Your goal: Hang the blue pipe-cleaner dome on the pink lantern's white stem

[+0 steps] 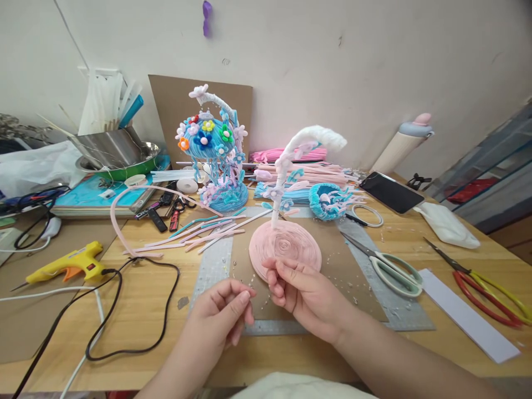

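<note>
My left hand [228,310] is pinched closed over the front of the cardboard sheet; anything between its fingertips is too small to make out. Beside it, my right hand [301,293] is also pinched, in front of the round pink coiled base [286,244], and what it holds, if anything, cannot be seen. From that base rises a white curved stem [284,163] with pink and blue flowers, bending to the right at the top. A blue fuzzy bowl-shaped piece [326,201] lies behind the base on the right.
A blue flowered lamp-like model [205,138] stands behind. Yellow glue gun [68,265] and black cable lie left. Green-handled scissors [394,274], red-and-yellow-handled scissors [486,288], a white strip [469,316] and a phone [390,192] lie right. Loose pipe cleaners [199,233] are scattered left of centre.
</note>
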{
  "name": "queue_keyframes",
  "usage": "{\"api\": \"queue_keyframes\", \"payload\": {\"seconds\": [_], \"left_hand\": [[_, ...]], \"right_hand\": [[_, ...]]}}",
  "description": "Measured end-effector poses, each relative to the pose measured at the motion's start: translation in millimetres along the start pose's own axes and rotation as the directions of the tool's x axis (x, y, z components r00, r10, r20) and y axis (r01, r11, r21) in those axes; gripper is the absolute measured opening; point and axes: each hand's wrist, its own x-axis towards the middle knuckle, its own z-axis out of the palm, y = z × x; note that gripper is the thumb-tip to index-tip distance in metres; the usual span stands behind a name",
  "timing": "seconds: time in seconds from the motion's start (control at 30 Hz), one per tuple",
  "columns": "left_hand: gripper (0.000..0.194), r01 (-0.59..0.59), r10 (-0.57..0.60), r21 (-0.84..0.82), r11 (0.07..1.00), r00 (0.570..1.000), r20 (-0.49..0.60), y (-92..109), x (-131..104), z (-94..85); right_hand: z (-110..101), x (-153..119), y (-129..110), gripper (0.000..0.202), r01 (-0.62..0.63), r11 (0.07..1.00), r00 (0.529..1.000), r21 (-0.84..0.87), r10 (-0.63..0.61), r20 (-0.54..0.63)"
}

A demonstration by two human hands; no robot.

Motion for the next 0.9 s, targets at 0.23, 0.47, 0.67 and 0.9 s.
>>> {"api": "queue_keyframes", "payload": {"seconds": [0.23,0.47,0.67,0.9], "left_hand": [[0.039,0.028,-0.028,-0.018,0.999,1.0,0.0,0.3,-3.2,3.7],[0.04,0.037,-0.037,-0.008,0.999,0.999,-0.005,1.8,-7.3,11.3],[0.036,0.046,-0.048,0.04,0.998,0.998,0.028,1.1,-6.7,21.1],[0.041,0.071,-0.061,-0.191,0.979,0.996,0.059,1.1,-7.0,31.0]], "right_hand": [[-0.2,-2.9,-1.4,0.027,-0.09,0.994,0.995,0.059,0.087,0.056],[2.0,-7.1,1.5,0.025,-0.038,0.996,0.996,-0.075,0.044,0.081],[2.1,-9.5,5.7,0.025,0.029,0.979,0.997,-0.202,-0.013,0.082],[8.4,-12.1,1.2,0.018,0.307,0.798,0.95,-0.518,-0.225,0.216]]}}
